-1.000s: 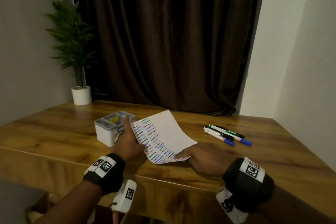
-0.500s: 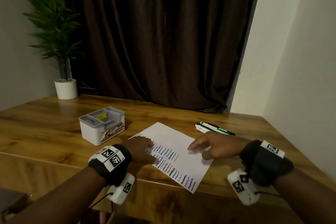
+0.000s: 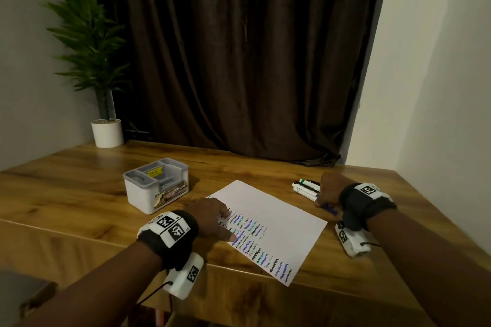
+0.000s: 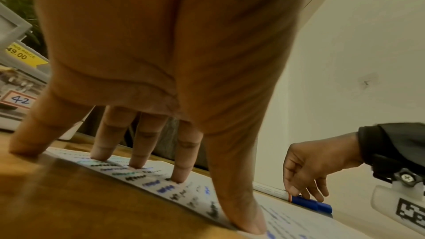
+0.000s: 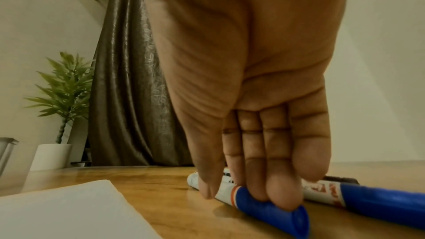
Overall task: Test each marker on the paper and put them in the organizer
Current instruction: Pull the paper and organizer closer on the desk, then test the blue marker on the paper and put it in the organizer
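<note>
The right hand point(image 3: 328, 191) has left the paper point(image 3: 276, 220) and now pinches a blue-capped marker point(image 5: 257, 201) at right. The left hand point(image 3: 212, 218) still presses spread, straight fingers on the sheet.

Black wrist straps point(image 3: 170, 239), white tag-marked camera pods point(image 3: 183, 277) (thin black cables), bare forearms

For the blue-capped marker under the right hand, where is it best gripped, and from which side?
Probably on the white barrel just behind the blue cap, from above: the blue-capped marker lies flat on the table, another marker close behind it. The right hand already has thumb and fingers straddling it there.
</note>
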The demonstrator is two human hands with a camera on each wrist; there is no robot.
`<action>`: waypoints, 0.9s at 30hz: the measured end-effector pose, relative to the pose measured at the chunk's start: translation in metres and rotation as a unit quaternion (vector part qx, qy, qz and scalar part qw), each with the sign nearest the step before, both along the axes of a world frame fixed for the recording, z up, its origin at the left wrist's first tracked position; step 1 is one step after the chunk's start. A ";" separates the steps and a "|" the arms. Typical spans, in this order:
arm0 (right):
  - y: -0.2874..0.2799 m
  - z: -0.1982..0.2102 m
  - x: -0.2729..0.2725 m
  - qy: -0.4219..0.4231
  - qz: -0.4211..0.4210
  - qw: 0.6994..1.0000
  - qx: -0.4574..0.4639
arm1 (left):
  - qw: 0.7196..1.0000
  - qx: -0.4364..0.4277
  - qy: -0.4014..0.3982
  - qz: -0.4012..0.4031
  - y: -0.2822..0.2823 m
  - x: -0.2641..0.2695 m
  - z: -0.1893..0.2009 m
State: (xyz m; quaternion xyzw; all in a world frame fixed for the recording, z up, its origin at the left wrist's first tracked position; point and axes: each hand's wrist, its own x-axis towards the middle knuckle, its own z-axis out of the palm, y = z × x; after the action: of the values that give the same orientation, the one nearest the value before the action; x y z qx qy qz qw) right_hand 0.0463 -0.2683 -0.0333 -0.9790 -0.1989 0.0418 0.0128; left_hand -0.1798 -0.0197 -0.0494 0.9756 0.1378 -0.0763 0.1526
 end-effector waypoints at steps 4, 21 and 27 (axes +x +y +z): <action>0.007 0.001 -0.001 -0.007 -0.001 0.999 -0.032 | 1.000 0.006 0.003 -0.004 0.001 0.001 0.000; 0.003 0.032 -0.017 0.215 0.073 0.866 0.446 | 0.999 0.020 0.015 -0.038 0.006 0.009 -0.010; 0.010 0.031 -0.021 0.237 0.142 0.771 0.573 | 0.989 -0.114 -0.085 -0.040 0.015 0.030 0.002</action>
State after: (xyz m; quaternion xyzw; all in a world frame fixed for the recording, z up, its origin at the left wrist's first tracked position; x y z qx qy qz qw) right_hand 0.0251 -0.2586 -0.0027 -0.7099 -0.3130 0.1525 0.6123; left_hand -0.1496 -0.0043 -0.0472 0.9595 0.0752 -0.0148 0.2710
